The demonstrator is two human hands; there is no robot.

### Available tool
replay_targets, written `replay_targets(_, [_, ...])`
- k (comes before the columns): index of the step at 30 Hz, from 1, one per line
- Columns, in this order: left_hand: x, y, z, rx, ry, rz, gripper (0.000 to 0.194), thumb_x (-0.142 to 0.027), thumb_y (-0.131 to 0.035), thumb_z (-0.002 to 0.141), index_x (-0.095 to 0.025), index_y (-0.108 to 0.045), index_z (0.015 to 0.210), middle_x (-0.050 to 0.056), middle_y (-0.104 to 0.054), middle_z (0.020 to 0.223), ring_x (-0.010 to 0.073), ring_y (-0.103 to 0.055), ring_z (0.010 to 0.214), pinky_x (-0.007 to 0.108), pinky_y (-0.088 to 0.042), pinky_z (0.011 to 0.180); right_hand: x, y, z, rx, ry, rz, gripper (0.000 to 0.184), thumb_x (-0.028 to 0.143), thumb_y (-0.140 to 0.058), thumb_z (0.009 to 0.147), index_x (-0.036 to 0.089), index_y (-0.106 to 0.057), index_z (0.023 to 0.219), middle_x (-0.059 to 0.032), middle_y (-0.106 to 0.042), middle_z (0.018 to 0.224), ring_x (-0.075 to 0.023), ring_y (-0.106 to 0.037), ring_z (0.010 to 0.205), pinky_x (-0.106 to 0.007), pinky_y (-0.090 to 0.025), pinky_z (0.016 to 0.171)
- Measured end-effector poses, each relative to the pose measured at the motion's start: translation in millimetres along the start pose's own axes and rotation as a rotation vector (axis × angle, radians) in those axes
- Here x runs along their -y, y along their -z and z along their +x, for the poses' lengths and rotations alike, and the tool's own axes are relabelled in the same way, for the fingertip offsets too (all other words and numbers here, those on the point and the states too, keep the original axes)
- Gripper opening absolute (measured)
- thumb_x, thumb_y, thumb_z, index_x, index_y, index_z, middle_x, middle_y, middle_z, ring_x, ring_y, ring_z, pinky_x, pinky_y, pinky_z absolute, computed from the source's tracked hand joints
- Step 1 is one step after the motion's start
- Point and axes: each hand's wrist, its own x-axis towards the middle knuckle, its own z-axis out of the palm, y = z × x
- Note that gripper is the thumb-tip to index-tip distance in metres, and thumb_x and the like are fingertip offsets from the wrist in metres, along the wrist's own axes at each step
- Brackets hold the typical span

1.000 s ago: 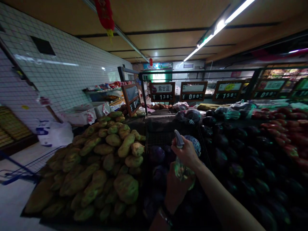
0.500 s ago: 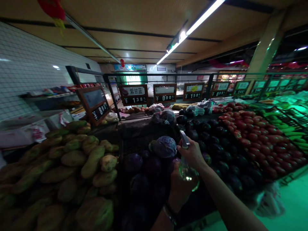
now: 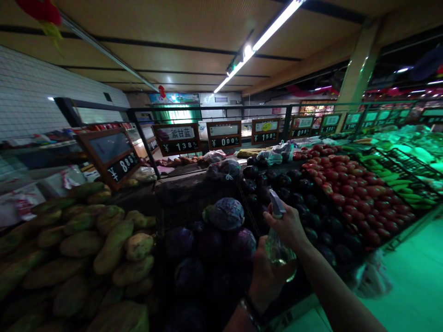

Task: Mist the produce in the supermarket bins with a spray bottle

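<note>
A clear spray bottle (image 3: 278, 244) with a pale trigger head is held upright over a produce stand. My right hand (image 3: 290, 227) is wrapped round its neck and trigger. My left hand (image 3: 266, 276) is cupped round the bottle's lower body from the near side, a bracelet at its wrist. Just beyond the bottle lie purple cabbages (image 3: 224, 214) in a dark bin. Dark aubergines (image 3: 304, 203) fill the bin to the right of my hands.
Green-yellow gourds (image 3: 86, 240) are heaped at the left. Red tomatoes (image 3: 349, 189) and green vegetables (image 3: 398, 175) lie further right. Price signs (image 3: 223, 135) hang on a black rail along the stand's back. The aisle floor (image 3: 415, 286) shows at the lower right.
The view has swung right, so the gourds slid left and tomatoes and aisle came into sight. Both hands kept hold of the spray bottle and moved slightly right with it.
</note>
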Motion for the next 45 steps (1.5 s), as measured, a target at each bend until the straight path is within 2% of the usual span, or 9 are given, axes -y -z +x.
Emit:
replay_targets(12, [16.1,-32.8,2.5,0.071,0.035,-0.005,0.071,-0.050,-0.101,0.072,-0.021,-0.063,0.124,0.006,-0.081,0.107,0.0208,-0.075,0.092,0.033,-0.058,0.077,-35.7,33.5,-6.5,0.047,-0.070,0.169,0.050,0.052,-0.078,0.087,0.021,-0.070,0.126,0.0022,-0.071,0.076,-0.0226,-0.067,0.068,-0.036,-0.052,0.069])
replay_targets(17, [26.0,-51.4,10.2,0.101,0.035,-0.001,0.075,-0.054,-0.102,0.070,-0.021,-0.064,0.125,0.008,-0.082,0.111,0.0249,-0.077,0.097,0.037,-0.060,0.081,-57.9,48.7,-2.8,0.004,-0.063,0.175,0.040,0.050,-0.078,0.087,0.023,-0.070,0.115,-0.0069,-0.080,0.109,-0.0262,-0.076,0.085,-0.040,-0.057,0.079])
replay_targets(21, [25.4,-75.2,20.3,0.123,0.044,0.004,0.076,-0.056,-0.102,0.065,-0.020,-0.065,0.121,0.011,-0.083,0.110,0.0278,-0.079,0.096,0.040,-0.063,0.080,-66.3,72.6,-1.4,-0.081,-0.093,0.106,0.033,0.050,-0.076,0.085,0.024,-0.070,0.104,-0.0037,-0.078,0.094,-0.0246,-0.073,0.076,-0.039,-0.055,0.074])
replay_targets(25, [22.9,-102.2,31.2,0.180,0.024,-0.013,0.076,-0.053,-0.105,0.064,-0.022,-0.067,0.122,0.010,-0.085,0.119,0.0289,-0.081,0.104,0.041,-0.065,0.090,-76.6,101.4,-0.3,-0.183,-0.111,0.035,0.028,0.052,-0.075,0.085,0.026,-0.066,0.089,0.0019,-0.069,0.073,-0.0217,-0.066,0.065,-0.037,-0.050,0.066])
replay_targets(27, [23.3,-115.6,36.7,0.209,0.023,-0.025,0.078,-0.052,-0.106,0.063,-0.023,-0.068,0.124,0.009,-0.084,0.123,0.0300,-0.081,0.109,0.041,-0.065,0.092,-83.0,115.7,1.3,-0.220,-0.115,0.008,0.029,0.052,-0.076,0.084,0.026,-0.065,0.088,0.0020,-0.068,0.072,-0.0215,-0.065,0.064,-0.036,-0.050,0.064])
replay_targets(35, [30.3,-165.1,63.6,0.261,0.017,-0.026,0.079,-0.053,-0.106,0.062,-0.022,-0.068,0.123,0.009,-0.083,0.121,0.0311,-0.079,0.109,0.042,-0.064,0.091,-108.4,165.1,17.9,-0.212,-0.164,0.145,0.054,0.053,-0.083,0.083,0.021,-0.073,0.125,-0.0028,-0.080,0.082,-0.0302,-0.081,0.074,-0.041,-0.060,0.072])
replay_targets(39, [35.8,-187.9,75.2,0.276,0.017,0.018,0.079,-0.054,-0.106,0.062,-0.022,-0.067,0.123,0.009,-0.082,0.122,0.0314,-0.079,0.111,0.044,-0.065,0.096,-126.9,184.0,26.0,-0.273,-0.110,0.112,0.037,0.049,-0.083,0.084,0.023,-0.073,0.109,-0.0032,-0.079,0.091,-0.0250,-0.076,0.072,-0.039,-0.059,0.069])
replay_targets(42, [41.9,-202.9,80.5,0.272,-0.001,0.036,0.080,-0.054,-0.106,0.062,-0.021,-0.068,0.124,0.010,-0.081,0.123,0.0326,-0.078,0.113,0.047,-0.064,0.100,-141.3,194.6,29.1,-0.299,-0.091,0.045,0.027,0.048,-0.080,0.085,0.024,-0.069,0.093,0.0004,-0.072,0.080,-0.0217,-0.069,0.066,-0.036,-0.055,0.065])
replay_targets(45, [50.3,-215.4,83.4,0.258,0.010,0.048,0.082,-0.058,-0.105,0.062,-0.020,-0.068,0.125,0.012,-0.081,0.122,0.0340,-0.079,0.111,0.048,-0.065,0.095,-154.0,202.0,31.2,-0.300,-0.105,0.033,0.026,0.048,-0.079,0.087,0.025,-0.067,0.091,0.0020,-0.068,0.073,-0.0211,-0.066,0.064,-0.036,-0.052,0.063])
